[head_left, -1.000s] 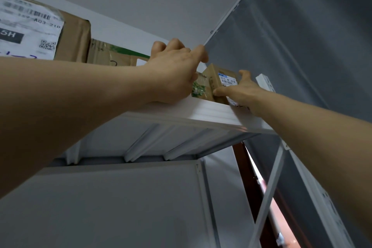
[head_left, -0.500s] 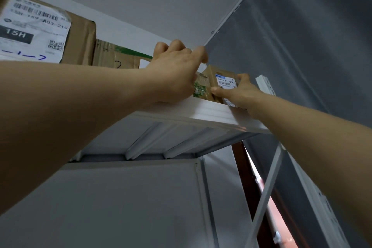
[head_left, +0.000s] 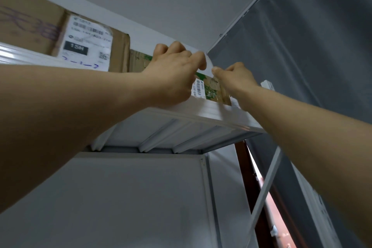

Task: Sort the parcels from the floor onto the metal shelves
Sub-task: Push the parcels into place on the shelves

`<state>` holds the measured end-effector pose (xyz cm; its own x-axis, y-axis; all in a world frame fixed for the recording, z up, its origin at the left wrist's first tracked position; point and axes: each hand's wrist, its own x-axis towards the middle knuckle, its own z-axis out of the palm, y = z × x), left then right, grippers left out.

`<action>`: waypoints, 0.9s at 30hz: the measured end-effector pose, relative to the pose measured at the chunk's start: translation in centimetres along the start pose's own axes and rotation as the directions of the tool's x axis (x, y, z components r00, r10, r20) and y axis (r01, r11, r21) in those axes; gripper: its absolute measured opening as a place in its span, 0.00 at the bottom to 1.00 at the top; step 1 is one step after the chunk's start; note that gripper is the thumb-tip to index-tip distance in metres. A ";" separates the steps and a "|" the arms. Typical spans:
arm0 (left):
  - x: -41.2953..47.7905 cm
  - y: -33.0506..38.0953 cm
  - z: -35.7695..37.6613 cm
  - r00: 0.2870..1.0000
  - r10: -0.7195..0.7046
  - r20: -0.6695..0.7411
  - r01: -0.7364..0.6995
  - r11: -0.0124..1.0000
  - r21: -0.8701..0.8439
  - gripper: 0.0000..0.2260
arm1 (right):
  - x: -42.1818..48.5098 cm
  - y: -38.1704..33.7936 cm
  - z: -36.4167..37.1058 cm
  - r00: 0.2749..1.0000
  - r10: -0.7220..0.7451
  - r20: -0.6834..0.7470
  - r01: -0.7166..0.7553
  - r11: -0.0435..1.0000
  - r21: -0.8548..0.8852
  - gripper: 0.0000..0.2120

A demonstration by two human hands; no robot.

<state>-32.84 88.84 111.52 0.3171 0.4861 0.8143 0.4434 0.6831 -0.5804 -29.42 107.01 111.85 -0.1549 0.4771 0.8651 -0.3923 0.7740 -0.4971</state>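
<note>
Both hands had drawn together since half a second before. The right hand (head_left: pixel 236 80) had left the small blue-labelled box at the shelf's end, which no longer showed, and had risen beside the left hand (head_left: pixel 175 78). The view had also swung, so that more of the large carton (head_left: pixel 30 30) and its white label showed on the left.

Between the hands stood the taped parcel (head_left: pixel 211 89), brown with green print and a barcode label, at the front edge of the top shelf (head_left: pixel 203 109). The left grip was curled over its upper left part and hid much of it. The right grip was curled at its upper right corner, with the thumb laid along the top edge.

This looked like the placing step, with the parcel being seated overhead beside the carton. The next move probably called for pushing it back from the lip until it sat fully on the shelf, then loosening both grips. The shelf's surface was hidden from below, so that would have to go by feel.
</note>
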 end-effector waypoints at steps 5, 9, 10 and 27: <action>-2.9 -3.3 -5.4 0.997 -0.020 0.077 0.013 0.996 0.084 0.12 | -4.6 -5.9 1.7 0.989 -0.113 0.093 0.117 0.993 -0.033 0.19; -6.4 -5.7 -9.2 0.989 -0.052 0.139 0.038 0.994 0.101 0.09 | -9.1 -9.4 3.3 0.974 -0.169 0.149 0.178 0.983 -0.047 0.20; -7.4 -6.3 -10.1 0.988 -0.051 0.148 0.037 0.994 0.098 0.07 | -10.2 -10.3 3.8 0.972 -0.170 0.161 0.179 0.983 -0.045 0.20; -20.5 -12.6 -21.3 0.974 0.022 0.225 -0.033 0.998 0.044 0.06 | -24.1 -20.6 10.1 0.962 -0.256 0.091 0.252 0.966 0.053 0.18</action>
<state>-27.04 58.64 102.09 0.1301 0.6112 0.7807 0.3953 0.6901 -0.6062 -26.78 75.38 101.92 -0.1313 0.2233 0.9659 -0.4662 0.8459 -0.2590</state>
